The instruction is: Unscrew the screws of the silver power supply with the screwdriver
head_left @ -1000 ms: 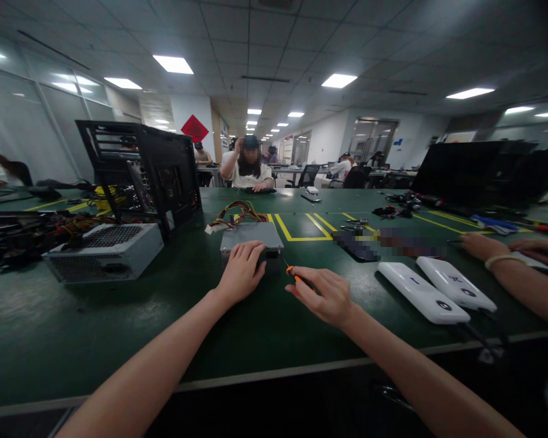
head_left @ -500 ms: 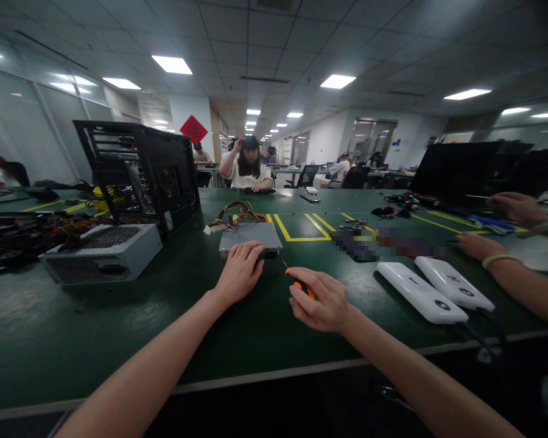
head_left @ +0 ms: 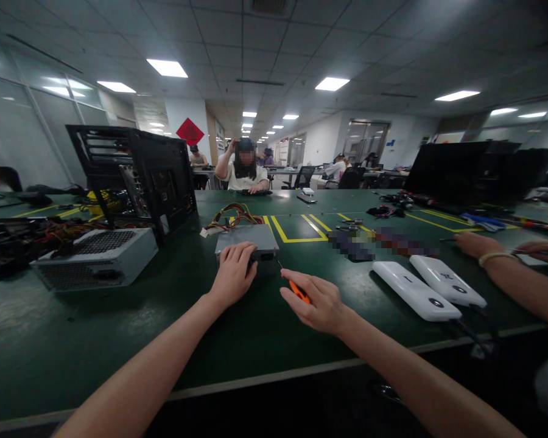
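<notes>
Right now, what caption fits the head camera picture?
Left hand on a gray box, right hand holding an orange screwdriver.

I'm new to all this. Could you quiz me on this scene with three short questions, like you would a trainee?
1. True or false: the left hand rests on the black computer case.
2. The right hand holds: a) a loose cable; b) an orange-handled tool; c) a phone.
3. How many white devices with dark markings lie to the right of the right hand?

Key: 1. False, it rests on the grey metal box; 2. b; 3. two.
</notes>
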Tool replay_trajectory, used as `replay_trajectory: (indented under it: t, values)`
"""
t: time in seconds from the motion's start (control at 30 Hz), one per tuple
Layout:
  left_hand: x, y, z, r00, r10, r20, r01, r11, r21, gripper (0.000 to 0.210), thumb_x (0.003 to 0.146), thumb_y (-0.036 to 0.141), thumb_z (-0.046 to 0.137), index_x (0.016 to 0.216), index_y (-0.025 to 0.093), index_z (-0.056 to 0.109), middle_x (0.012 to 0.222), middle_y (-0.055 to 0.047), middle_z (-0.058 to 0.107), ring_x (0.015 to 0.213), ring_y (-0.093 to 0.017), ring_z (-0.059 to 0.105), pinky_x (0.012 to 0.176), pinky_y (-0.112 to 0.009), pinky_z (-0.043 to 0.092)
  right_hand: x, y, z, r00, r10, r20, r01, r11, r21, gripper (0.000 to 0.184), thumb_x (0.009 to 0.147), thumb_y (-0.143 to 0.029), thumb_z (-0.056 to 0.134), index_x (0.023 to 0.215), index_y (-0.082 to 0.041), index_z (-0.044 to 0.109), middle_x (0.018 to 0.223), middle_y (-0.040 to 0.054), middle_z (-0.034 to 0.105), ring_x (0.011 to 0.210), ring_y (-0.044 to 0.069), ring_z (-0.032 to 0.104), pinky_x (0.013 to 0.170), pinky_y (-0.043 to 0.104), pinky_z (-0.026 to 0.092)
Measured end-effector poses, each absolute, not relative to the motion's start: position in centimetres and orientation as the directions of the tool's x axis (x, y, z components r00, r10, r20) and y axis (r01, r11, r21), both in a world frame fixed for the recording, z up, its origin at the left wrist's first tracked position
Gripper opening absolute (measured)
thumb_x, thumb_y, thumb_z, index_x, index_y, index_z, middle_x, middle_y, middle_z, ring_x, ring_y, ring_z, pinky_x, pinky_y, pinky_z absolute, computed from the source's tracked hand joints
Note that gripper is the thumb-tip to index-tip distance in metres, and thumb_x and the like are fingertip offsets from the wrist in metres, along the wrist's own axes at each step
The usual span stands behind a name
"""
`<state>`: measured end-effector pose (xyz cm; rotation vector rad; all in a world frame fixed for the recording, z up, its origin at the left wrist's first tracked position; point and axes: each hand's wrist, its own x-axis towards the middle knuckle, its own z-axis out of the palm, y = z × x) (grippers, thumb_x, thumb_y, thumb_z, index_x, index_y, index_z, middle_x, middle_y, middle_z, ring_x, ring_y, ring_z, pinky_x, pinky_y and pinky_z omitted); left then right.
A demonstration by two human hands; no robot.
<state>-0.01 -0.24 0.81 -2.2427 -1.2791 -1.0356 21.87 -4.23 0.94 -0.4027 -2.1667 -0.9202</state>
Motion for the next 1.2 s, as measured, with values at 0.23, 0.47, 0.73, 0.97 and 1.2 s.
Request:
replay_trajectory:
  t: [0.23,0.47,0.73,0.97,1.2]
  values:
    - [0.1,-0.4,0.9,0.322,0.598,0.734,0.856,-0.515,0.044,0.033,0.082,0.022,0.042,0.115,0.019,0.044,0.117,-0.007,0.051,0.109,-0.02,0.043,0.095,-0.037,0.027,21.9,-4.3,0.9,-0.669,0.01,0.743,0.543,0.689,0.479,0.028,0.077,-0.018,0.056,0.103,-0.02,0.047,0.107,0.013,0.058,0.103,0.019,0.054,0.074,0.029,0.048]
    - [0.0,-0.4,0.9,0.32,0.605,0.729,0.858,-0.511,0.048,0.032,0.082,0.023,0.042,0.114,0.019,0.045,0.117,-0.007,0.051,0.107,-0.02,0.044,0.093,-0.037,0.028,22.0,-4.3,1.0,-0.652,0.001,0.758,0.588,0.632,0.505,0.026,0.076,-0.016,0.058,0.1,-0.022,0.049,0.1,0.0094,0.062,0.097,0.016,0.058,0.07,0.025,0.048]
    - [0.1,-0.1,0.7,0.329,0.602,0.727,0.862,-0.506,0.029,0.035,0.079,0.022,0.046,0.114,0.02,0.044,0.117,-0.008,0.051,0.106,-0.021,0.045,0.091,-0.038,0.028,21.8,-4.5,1.0,-0.701,0.004,0.714,0.571,0.602,0.558,0.022,0.079,-0.016,0.054,0.099,-0.023,0.05,0.103,0.0092,0.063,0.101,0.016,0.056,0.071,0.025,0.048]
    - [0.2,0.2,0.4,0.301,0.602,0.739,0.878,-0.478,0.032,0.034,0.078,0.021,0.05,0.111,0.02,0.045,0.113,-0.008,0.053,0.106,-0.022,0.045,0.09,-0.038,0.029,21.6,-4.8,1.4,-0.714,0.013,0.7,0.561,0.609,0.561,0.02,0.078,-0.015,0.055,0.096,-0.021,0.051,0.102,0.011,0.063,0.099,0.019,0.058,0.074,0.029,0.049]
    - [0.3,0.4,0.5,0.286,0.601,0.747,0.881,-0.471,0.042,0.03,0.078,0.02,0.05,0.107,0.02,0.046,0.113,-0.007,0.053,0.106,-0.022,0.044,0.089,-0.038,0.029,21.7,-5.6,1.8,-0.678,0.08,0.731,0.622,0.592,0.512,0.017,0.08,-0.015,0.054,0.095,-0.019,0.051,0.1,0.0101,0.063,0.091,0.015,0.06,0.074,0.027,0.048]
